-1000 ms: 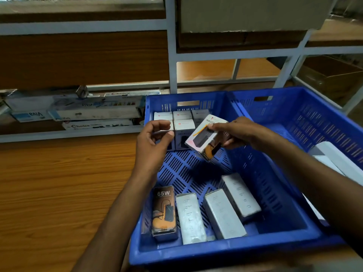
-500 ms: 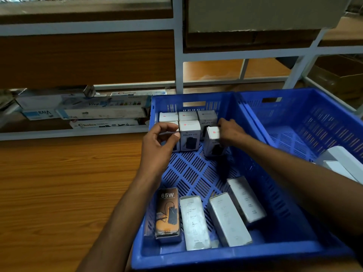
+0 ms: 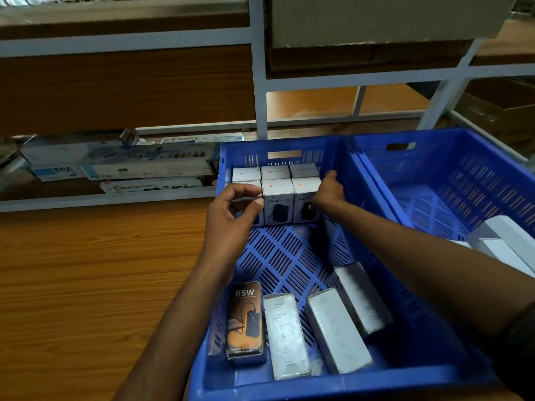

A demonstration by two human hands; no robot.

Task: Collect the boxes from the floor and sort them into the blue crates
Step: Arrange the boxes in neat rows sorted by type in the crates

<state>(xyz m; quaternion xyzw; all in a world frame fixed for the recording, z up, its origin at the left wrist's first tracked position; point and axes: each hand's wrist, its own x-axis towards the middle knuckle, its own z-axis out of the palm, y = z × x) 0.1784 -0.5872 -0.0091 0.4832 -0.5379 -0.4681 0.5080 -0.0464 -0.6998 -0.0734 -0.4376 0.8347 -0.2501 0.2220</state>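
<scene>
Ten boxes are sitting in this blue crate (image 3: 327, 153); I cannot tell how many remain. My left hand (image 3: 231, 221) is pinching the front-left white box (image 3: 246, 187), my right hand (image 3: 328, 192) gripping the front-right Halley box (image 3: 304, 188).

A wood-grain floor (image 3: 86, 270) is stretching under a white metal rack (image 3: 259, 91). At the left end of the rack's lowest shelf, long white cartons are lying flat in a stack, one marked Viva (image 3: 150, 163) resting above one marked Choice (image 3: 150, 186). A small shiny metal piece (image 3: 128, 136) is sitting on top of them. A grey cardboard box (image 3: 376, 21) is occupying the upper shelf, and a brown carton (image 3: 498, 111) is standing on the low shelf at the right edge.
</scene>
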